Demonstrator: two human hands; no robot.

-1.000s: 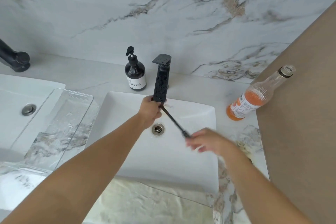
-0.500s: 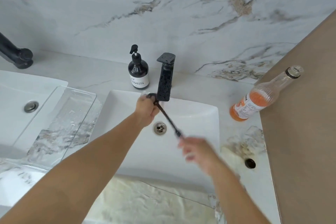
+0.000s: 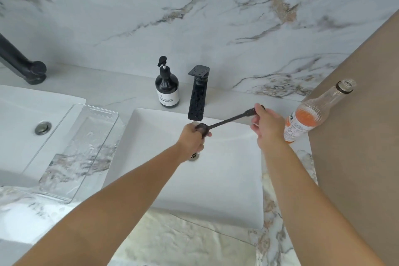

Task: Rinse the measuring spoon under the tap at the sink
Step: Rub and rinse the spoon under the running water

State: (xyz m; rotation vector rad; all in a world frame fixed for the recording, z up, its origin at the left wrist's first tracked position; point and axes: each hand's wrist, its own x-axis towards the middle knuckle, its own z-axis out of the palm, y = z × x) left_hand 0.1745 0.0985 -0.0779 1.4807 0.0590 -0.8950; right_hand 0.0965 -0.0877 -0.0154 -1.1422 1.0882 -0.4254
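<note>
A black long-handled measuring spoon (image 3: 228, 120) is held over the white rectangular sink (image 3: 226, 179), its bowl just under the spout of the black tap (image 3: 197, 95). My left hand (image 3: 193, 138) grips the spoon's bowl end, with fingers wrapped over it. My right hand (image 3: 266, 124) pinches the far end of the handle, up and to the right near the sink's back edge. A thin stream of water seems to fall onto the bowl, though it is faint. The drain (image 3: 194, 156) is partly hidden by my left wrist.
A dark soap pump bottle (image 3: 167, 86) stands left of the tap. A glass bottle with orange liquid (image 3: 311, 114) leans at the right against a brown panel (image 3: 356, 136). A clear tray (image 3: 71, 151) lies left, beside a second sink (image 3: 21, 119) with another black tap (image 3: 19, 60).
My right hand has swung the handle end from low in front of the drain up to the right, near the sink's back edge. My left hand stayed at the bowl under the spout.
</note>
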